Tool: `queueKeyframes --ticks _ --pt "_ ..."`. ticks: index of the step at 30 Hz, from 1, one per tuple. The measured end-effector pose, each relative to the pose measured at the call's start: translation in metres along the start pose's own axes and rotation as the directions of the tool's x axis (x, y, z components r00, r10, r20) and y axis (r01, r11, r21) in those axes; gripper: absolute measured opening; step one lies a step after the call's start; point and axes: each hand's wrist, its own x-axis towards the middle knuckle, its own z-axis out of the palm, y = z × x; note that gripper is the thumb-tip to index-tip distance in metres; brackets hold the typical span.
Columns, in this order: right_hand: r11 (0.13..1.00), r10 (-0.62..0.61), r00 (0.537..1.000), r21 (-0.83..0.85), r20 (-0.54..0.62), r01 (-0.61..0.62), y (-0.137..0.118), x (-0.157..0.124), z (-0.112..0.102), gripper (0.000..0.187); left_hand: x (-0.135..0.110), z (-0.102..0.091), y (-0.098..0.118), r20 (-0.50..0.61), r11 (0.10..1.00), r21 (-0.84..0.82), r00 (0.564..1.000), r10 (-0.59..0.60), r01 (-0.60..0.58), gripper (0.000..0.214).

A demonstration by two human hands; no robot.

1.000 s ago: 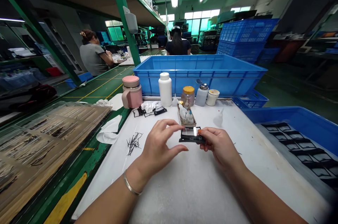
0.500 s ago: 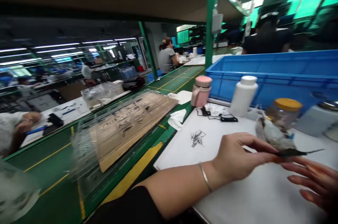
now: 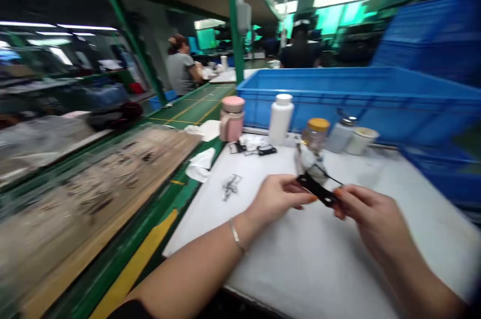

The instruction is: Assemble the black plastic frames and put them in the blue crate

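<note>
Between my two hands, above the white work surface [image 3: 300, 254], is a flat black strip-shaped part [image 3: 316, 190] with holes near its ends. My left hand [image 3: 278, 196] is closed on the strip's left end, thumb and fingers pinching it. My right hand [image 3: 370, 211] pinches at the right end, its fingertips closed. A thin black strand [image 3: 332, 178] runs from behind the strip to the right fingertips; how it joins the strip is blurred. Left of my left hand lies a small pile of thin black pieces [image 3: 230, 187]. Further back are black parts with strands [image 3: 266, 150].
A pink lidded mug [image 3: 232, 121], a white bottle [image 3: 281, 118], a yellow-lidded jar [image 3: 317, 133] and a white cup [image 3: 361, 141] stand along the back. Behind them is a long blue crate [image 3: 330, 81]. Left, a cardboard-lined tray [image 3: 112, 174] rests on the green bench. Other people sit further off.
The view has swung right, so the surroundings sit further left. The black strip is now tilted with its holes showing. My right fingers, spread before, are now closed at its right end.
</note>
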Motion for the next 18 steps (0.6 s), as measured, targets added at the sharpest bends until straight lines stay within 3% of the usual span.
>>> queueKeyframes --ticks 5,11,18 --pt "0.999 0.033 0.999 0.020 0.036 -0.034 -0.020 -0.005 0.000 0.032 0.001 -0.002 -0.001 0.059 0.998 0.056 0.998 -0.015 0.012 0.034" --pt "0.999 0.022 0.995 -0.030 0.097 -0.019 -0.023 -0.008 0.003 0.029 -0.002 0.000 0.000 0.042 0.992 0.112 0.997 -0.066 0.061 0.029" --pt "0.995 -0.015 0.998 -0.094 0.063 0.021 -0.024 -0.008 0.002 0.029 -0.002 0.000 0.002 0.046 0.976 0.217 0.998 -0.043 0.032 0.028"
